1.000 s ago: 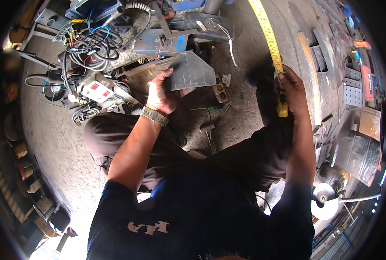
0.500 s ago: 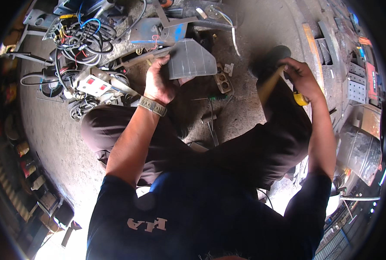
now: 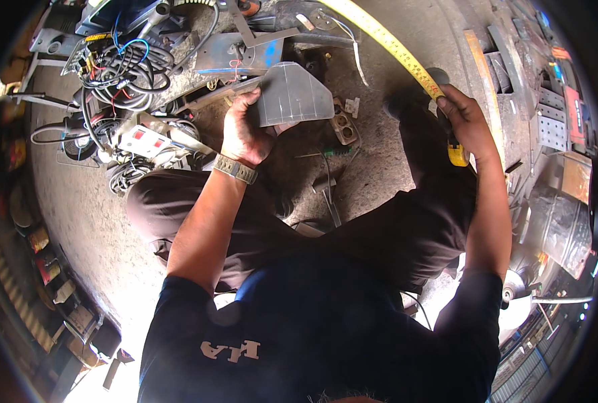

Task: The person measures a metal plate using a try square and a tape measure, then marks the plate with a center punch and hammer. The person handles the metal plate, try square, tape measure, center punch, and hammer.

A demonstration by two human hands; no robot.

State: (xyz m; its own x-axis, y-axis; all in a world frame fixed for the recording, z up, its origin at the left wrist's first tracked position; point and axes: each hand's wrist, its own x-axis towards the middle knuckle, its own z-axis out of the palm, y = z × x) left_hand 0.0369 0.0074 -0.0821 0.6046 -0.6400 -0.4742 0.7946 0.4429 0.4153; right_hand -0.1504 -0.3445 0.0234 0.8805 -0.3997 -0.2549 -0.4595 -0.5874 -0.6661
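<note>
Workshop floor (image 3: 393, 181): bare grey concrete, dusty, in hard daylight | upper left: tangled black cables (image 3: 121, 67) and a white power strip (image 3: 141, 142) | top: grey steel frame parts (image 3: 238, 50) | right: metal plates and stacked scrap (image 3: 547, 127) | left edge: shadowed clutter

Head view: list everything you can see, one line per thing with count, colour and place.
metal plate: one, grey, with scribed lines, held up ahead of the knees
tape measure: one, yellow case, blade drawn out toward the top of the picture
cables: a tangle, black with blue and red, upper left
power strip: one, white with red switches, left of the plate
steel bracket: one, grey with blue marks, on the floor above the plate
floor: grey concrete
wristwatch: one, tan strap, left wrist
left hand: grips the plate
right hand: grips the tape measure
</note>
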